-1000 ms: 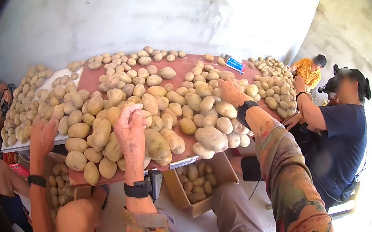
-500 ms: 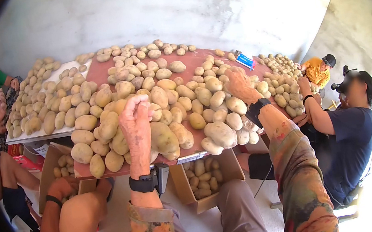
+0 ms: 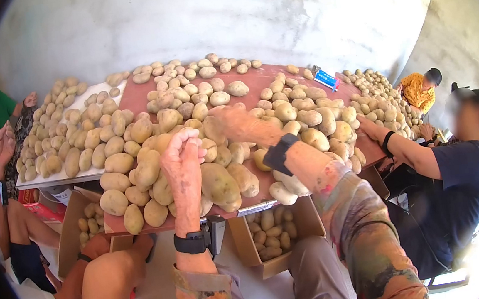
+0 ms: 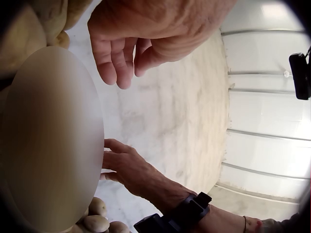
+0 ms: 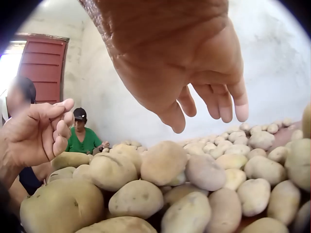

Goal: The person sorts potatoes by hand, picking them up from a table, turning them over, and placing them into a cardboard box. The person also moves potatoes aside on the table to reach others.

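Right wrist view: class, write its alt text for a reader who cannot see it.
The right hand hangs, fingers loose and holding nothing, above a heap of potatoes. The left hand is raised at the left, fingers loosely curled; behind are a person in green with a dark cap, a red door and a pale wall.

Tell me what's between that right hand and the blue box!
Potatoes lie between the right hand and the blue box, as the head view shows.

Red-topped table (image 3: 265, 75): mottled pale wall (image 3: 207, 20) behind, pale floor (image 3: 157, 271) below, ribbed white ceiling (image 4: 267, 114) above; red door (image 5: 43, 65) beyond, bright light.
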`<control>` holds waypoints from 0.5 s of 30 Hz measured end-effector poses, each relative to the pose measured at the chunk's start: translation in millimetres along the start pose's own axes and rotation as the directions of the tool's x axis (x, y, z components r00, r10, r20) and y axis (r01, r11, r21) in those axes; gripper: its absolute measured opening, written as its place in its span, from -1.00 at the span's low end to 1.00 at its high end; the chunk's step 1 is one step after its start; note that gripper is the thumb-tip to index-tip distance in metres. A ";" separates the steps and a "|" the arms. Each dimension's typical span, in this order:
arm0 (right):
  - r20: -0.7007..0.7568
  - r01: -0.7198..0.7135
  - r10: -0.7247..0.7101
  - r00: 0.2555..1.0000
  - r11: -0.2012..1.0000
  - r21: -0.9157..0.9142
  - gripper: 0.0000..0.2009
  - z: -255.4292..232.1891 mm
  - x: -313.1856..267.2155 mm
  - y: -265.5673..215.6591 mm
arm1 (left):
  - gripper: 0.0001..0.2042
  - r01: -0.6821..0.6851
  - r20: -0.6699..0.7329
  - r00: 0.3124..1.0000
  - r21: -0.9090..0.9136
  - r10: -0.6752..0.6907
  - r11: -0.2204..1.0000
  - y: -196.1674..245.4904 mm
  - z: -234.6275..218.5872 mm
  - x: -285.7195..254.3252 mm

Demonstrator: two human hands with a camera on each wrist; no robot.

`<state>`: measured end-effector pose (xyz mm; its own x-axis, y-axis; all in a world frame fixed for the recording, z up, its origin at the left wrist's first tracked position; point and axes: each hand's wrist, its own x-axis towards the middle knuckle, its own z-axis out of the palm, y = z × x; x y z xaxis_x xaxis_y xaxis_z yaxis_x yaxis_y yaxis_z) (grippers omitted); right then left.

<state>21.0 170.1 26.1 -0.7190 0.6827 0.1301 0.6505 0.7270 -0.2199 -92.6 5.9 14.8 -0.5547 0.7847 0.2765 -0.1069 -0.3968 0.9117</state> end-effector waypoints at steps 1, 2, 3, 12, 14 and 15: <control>0.067 0.024 -0.022 0.998 1.000 -0.019 -0.61 7.4 8.4 0.1 | -0.85 -0.007 -0.001 1.000 0.025 0.007 1.000 0.7 1.7 -1.4; 0.078 0.028 -0.029 0.996 0.999 0.014 -0.60 6.7 9.2 -4.4 | -0.85 -0.015 0.000 1.000 0.048 0.015 0.999 1.4 4.0 -3.5; 0.091 0.032 -0.036 0.995 0.998 0.047 -0.60 4.0 6.1 -10.4 | -0.85 -0.021 0.002 1.000 0.070 0.021 0.997 0.7 7.1 -5.7; 0.187 -0.028 0.030 0.982 0.999 -0.015 -0.55 -4.0 6.3 -21.3 | -0.89 -0.314 0.195 0.947 0.373 0.257 0.873 -26.9 30.9 -18.9; 0.106 -0.081 0.082 0.991 0.997 -0.012 -0.58 -4.1 0.3 -25.3 | -0.90 -0.347 0.223 0.934 0.379 0.279 0.858 -26.7 32.0 -20.0; 0.073 -0.067 0.069 0.995 0.997 -0.029 -0.60 -5.5 -3.3 -27.7 | -0.90 -0.318 0.208 0.944 0.372 0.256 0.872 -25.8 32.6 -20.2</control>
<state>6.7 148.2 37.1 -0.6887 0.7237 0.0435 0.7037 0.6817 -0.2002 -51.8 15.8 -4.4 -0.3791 0.7385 0.5575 0.3907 -0.4185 0.8199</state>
